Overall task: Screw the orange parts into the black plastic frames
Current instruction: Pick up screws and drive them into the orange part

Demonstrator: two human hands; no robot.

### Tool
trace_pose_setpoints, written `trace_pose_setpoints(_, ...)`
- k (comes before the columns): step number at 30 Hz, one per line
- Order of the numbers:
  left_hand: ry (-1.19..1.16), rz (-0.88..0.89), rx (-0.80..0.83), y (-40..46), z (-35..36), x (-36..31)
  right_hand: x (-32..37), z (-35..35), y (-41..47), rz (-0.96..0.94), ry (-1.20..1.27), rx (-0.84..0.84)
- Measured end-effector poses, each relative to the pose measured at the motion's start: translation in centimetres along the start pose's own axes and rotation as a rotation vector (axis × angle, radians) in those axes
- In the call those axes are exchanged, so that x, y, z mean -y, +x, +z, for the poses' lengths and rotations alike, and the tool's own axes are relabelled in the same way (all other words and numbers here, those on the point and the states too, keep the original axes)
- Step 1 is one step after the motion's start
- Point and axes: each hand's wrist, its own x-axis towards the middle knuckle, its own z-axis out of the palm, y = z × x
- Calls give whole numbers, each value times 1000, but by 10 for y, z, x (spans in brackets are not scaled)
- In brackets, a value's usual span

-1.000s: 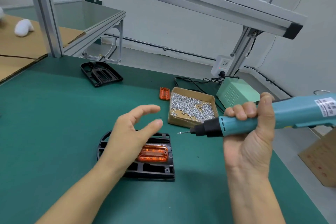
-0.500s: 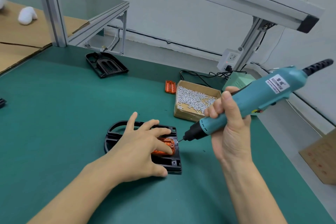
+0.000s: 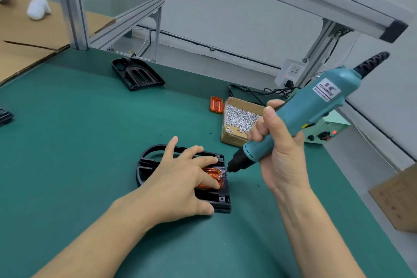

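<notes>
Now the right hand [image 3: 279,153] has tipped the teal electric screwdriver [image 3: 300,115] down onto the clear orange plastic part [image 3: 211,172], which the left hand's [image 3: 180,183] spread fingers press into the black plastic frame [image 3: 222,198] at middle frame, ready to drive the screw straight.

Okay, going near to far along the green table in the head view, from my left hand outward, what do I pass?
Left hand → screw box → loose orange part → spare black frame.
</notes>
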Motion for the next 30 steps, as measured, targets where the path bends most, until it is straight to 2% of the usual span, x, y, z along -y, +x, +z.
trace_pose_setpoints(9,-29,-6,11,0,-1,0,2,20,19,76,-221,275)
trace_pose_setpoints(13,-40,-9,16,-1,-1,1,1,26,22,98,-262,341)
trace_pose_setpoints(25,-61,-18,12,-1,1,1,-6,23,15,67,-213,380)
trace_pose_setpoints(30,-82,-23,7,-1,2,1,-3,17,8,36,-160,274)
